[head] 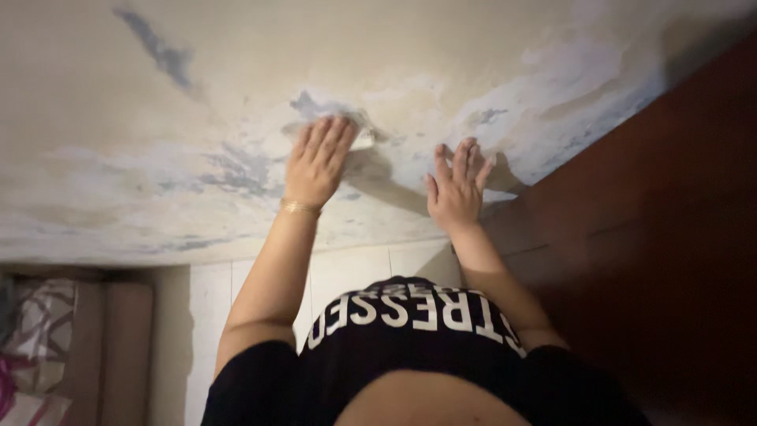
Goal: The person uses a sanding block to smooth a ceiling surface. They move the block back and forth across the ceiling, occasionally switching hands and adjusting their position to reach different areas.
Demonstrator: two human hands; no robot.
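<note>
2 hands (386, 177) seemingly flat on wall (118, 118)

A person seen from above wears a black short-sleeved T-shirt (410, 347) with large white block lettering across the chest. Both arms are bare from the sleeves down. A thin gold bracelet (300, 207) circles the wrist of the left hand (318, 160). The right hand (457, 185) wears no jewellery that shows. No gloves cover the fingers.
</note>
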